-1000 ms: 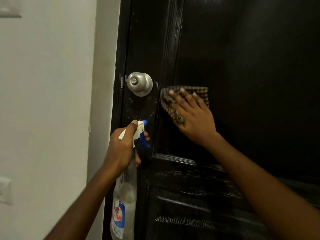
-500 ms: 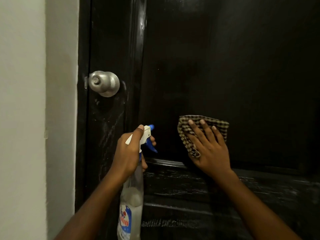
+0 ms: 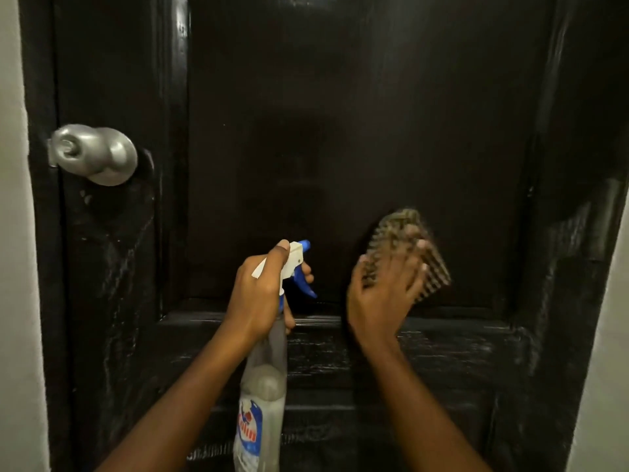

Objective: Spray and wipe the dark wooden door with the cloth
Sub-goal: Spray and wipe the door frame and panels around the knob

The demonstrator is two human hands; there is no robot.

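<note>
The dark wooden door point(image 3: 340, 131) fills the view, glossy, with a recessed upper panel and a cross rail below it. My right hand point(image 3: 381, 294) presses a checked brown cloth point(image 3: 405, 233) flat against the lower part of the panel; both are blurred by motion. My left hand point(image 3: 258, 294) grips the neck of a clear spray bottle point(image 3: 263, 396) with a white and blue trigger head point(image 3: 297, 264), a finger on the trigger. The nozzle points at the door, just left of the cloth.
A silver round door knob point(image 3: 97, 155) sticks out at the door's left edge. Pale wall point(image 3: 13, 301) borders the door on the left, and another pale strip of wall point(image 3: 606, 369) on the right. The cross rail point(image 3: 459, 352) shows streaky marks.
The view has shifted right, so the knob now sits further left. My right hand has slid the cloth down and to the right across the panel. My left hand kept the bottle beside it.
</note>
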